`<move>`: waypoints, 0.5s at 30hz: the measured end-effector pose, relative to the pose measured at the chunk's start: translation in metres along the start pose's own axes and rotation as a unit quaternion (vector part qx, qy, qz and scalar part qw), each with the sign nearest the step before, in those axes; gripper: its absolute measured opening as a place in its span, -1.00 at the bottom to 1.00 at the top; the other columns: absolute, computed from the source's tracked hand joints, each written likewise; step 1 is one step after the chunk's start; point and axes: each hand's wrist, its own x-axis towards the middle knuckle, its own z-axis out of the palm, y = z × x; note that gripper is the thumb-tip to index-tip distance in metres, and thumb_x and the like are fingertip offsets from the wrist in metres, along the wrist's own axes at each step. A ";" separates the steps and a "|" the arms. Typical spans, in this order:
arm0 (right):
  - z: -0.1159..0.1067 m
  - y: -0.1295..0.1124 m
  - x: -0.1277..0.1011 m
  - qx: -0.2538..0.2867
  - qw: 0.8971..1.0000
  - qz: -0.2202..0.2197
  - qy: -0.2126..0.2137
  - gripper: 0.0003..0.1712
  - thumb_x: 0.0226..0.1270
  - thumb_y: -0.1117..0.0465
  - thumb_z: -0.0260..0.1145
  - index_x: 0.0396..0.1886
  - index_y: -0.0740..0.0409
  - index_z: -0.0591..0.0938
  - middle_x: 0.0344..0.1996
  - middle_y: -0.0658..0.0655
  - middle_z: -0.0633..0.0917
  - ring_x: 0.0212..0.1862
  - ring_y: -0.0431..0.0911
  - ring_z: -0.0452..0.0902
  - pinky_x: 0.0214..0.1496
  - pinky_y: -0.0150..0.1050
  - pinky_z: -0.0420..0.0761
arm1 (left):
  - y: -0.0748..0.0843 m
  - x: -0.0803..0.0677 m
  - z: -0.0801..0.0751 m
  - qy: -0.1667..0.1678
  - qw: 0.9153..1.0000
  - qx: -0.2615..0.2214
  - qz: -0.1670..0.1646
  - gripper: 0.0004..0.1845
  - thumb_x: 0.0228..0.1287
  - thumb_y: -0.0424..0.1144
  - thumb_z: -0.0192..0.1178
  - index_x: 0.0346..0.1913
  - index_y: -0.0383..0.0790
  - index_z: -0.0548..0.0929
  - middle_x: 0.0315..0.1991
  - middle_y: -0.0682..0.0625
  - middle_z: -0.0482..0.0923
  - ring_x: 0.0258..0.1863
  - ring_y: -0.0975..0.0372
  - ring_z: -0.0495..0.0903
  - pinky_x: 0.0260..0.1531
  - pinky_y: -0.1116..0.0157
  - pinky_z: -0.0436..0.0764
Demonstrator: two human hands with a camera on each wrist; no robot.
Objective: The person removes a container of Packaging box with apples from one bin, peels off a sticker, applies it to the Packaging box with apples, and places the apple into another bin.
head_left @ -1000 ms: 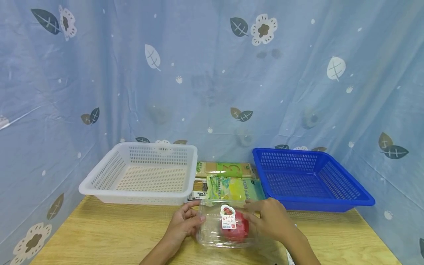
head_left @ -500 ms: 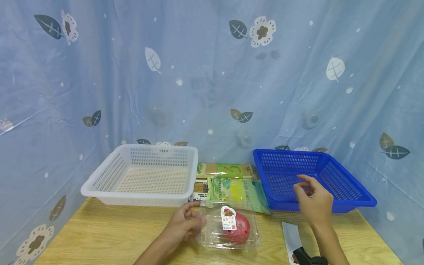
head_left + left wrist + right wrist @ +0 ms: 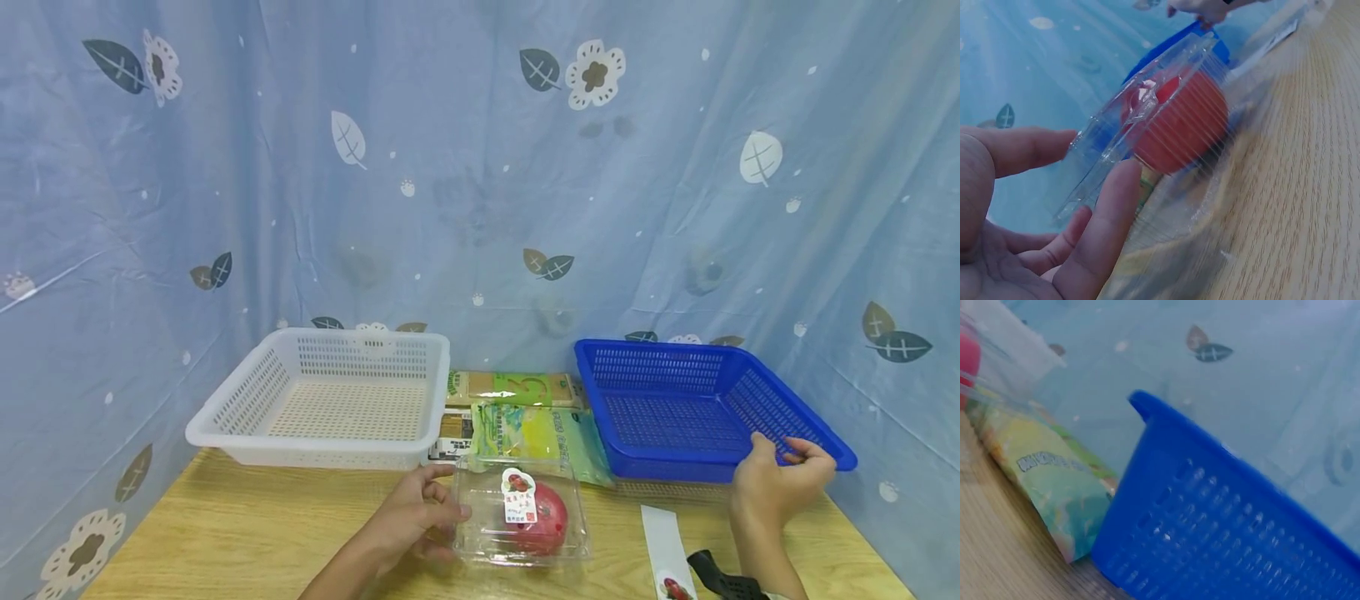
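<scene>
A clear plastic clamshell box (image 3: 480,533) with a red tomato-like fruit (image 3: 551,521) inside lies on the table, a printed sticker (image 3: 519,497) on its lid. My left hand (image 3: 423,512) holds the box by its left edge. The left wrist view shows my fingertips on both sides of the box rim, with the red fruit (image 3: 1179,119) behind the plastic. My right hand (image 3: 780,483), fingers loosely curled and holding nothing, hovers by the front right of the blue basket (image 3: 697,458). Below it to the left lies a white paper strip (image 3: 663,542) with a similar sticker.
A white basket (image 3: 315,454) stands back left, the blue one back right. Between them lie a green-and-tan package (image 3: 510,389), a yellow-green bag (image 3: 540,433) and a brown-and-white package (image 3: 455,429). A patterned blue curtain (image 3: 480,208) hangs behind the wooden table (image 3: 247,525).
My right hand has left the box lid and moved right, toward the front of the blue basket, uncovering the paper strip. The left hand has stayed at the box's left edge.
</scene>
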 end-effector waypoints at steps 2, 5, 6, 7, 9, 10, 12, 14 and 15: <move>-0.002 0.004 0.005 0.032 0.998 0.057 0.011 -0.61 0.39 0.27 0.27 -0.17 -0.26 0.26 -0.25 -0.15 0.17 -0.22 -0.29 0.12 -0.20 -0.40 0.24 | 0.001 -0.001 0.000 -0.007 1.000 -0.009 -0.004 -0.07 0.17 -0.34 0.41 0.51 -0.44 0.11 -0.26 -0.06 0.48 -0.47 0.24 0.57 -0.50 0.17 0.75; -0.005 0.006 0.013 0.093 0.988 0.119 0.026 -0.56 0.39 0.32 0.27 -0.16 -0.20 0.20 -0.24 -0.11 0.19 -0.31 -0.28 0.17 -0.39 -0.48 0.34 | 0.001 -0.001 -0.002 -0.017 1.000 -0.025 -0.007 -0.07 0.19 -0.35 0.39 0.52 -0.45 0.08 -0.25 -0.07 0.48 -0.49 0.23 0.59 -0.48 0.16 0.75; -0.006 0.007 0.015 0.128 0.982 0.136 0.029 -0.57 0.39 0.36 0.25 -0.16 -0.16 0.19 -0.18 -0.11 0.23 -0.37 -0.28 0.22 -0.47 -0.48 0.36 | 0.000 -0.001 -0.002 -0.019 0.999 -0.031 -0.006 -0.07 0.20 -0.36 0.39 0.52 -0.45 0.07 -0.25 -0.07 0.48 -0.50 0.23 0.60 -0.47 0.15 0.75; -0.006 0.007 0.017 0.161 0.974 0.155 0.033 -0.56 0.39 0.39 0.22 -0.16 -0.13 0.17 -0.14 -0.09 0.26 -0.45 -0.27 0.23 -0.56 -0.47 0.36 | 0.000 -0.001 -0.002 -0.022 0.999 -0.037 -0.006 -0.07 0.20 -0.36 0.38 0.52 -0.45 0.06 -0.25 -0.08 0.48 -0.51 0.22 0.60 -0.46 0.14 0.76; -0.007 0.006 0.019 0.220 0.955 0.194 0.038 -0.55 0.41 0.43 0.20 -0.13 -0.10 0.14 -0.02 -0.07 0.28 -0.61 -0.23 0.23 -0.70 -0.42 0.35 | -0.002 -0.001 -0.002 -0.025 0.999 -0.047 -0.005 -0.07 0.21 -0.37 0.38 0.52 -0.45 0.05 -0.26 -0.08 0.47 -0.53 0.21 0.59 -0.45 0.12 0.76; -0.008 0.006 0.020 0.248 0.944 0.214 0.038 -0.55 0.42 0.44 0.17 -0.11 -0.09 0.13 0.03 -0.06 0.28 -0.67 -0.19 0.23 -0.75 -0.38 0.34 | -0.003 0.000 -0.002 -0.026 0.998 -0.051 -0.005 -0.07 0.22 -0.37 0.38 0.52 -0.45 0.04 -0.26 -0.08 0.47 -0.54 0.20 0.58 -0.45 0.11 0.76; -0.009 0.005 0.022 0.279 0.928 0.244 0.044 -0.55 0.44 0.44 0.15 -0.06 -0.11 0.13 0.12 -0.07 0.26 -0.65 -0.15 0.31 -0.77 -0.33 0.35 | -0.004 0.000 -0.001 -0.029 0.998 -0.059 -0.006 -0.07 0.22 -0.37 0.37 0.52 -0.46 0.03 -0.26 -0.08 0.47 -0.56 0.20 0.58 -0.46 0.11 0.76; -0.009 0.004 0.022 0.285 0.921 0.263 0.044 -0.53 0.45 0.42 0.16 0.00 -0.15 0.15 0.08 -0.09 0.26 -0.50 -0.15 0.40 -0.75 -0.30 0.40 | -0.005 0.001 0.000 -0.032 0.997 -0.065 -0.008 -0.07 0.23 -0.38 0.35 0.52 -0.45 0.02 -0.26 -0.08 0.46 -0.59 0.21 0.58 -0.45 0.10 0.76; -0.009 0.004 0.022 0.286 0.919 0.269 0.042 -0.52 0.46 0.41 0.16 0.02 -0.17 0.15 0.07 -0.10 0.27 -0.40 -0.15 0.43 -0.74 -0.29 0.43 | -0.006 0.001 0.000 -0.033 0.997 -0.068 -0.007 -0.07 0.23 -0.38 0.34 0.53 -0.45 0.01 -0.24 -0.08 0.45 -0.60 0.21 0.58 -0.45 0.09 0.76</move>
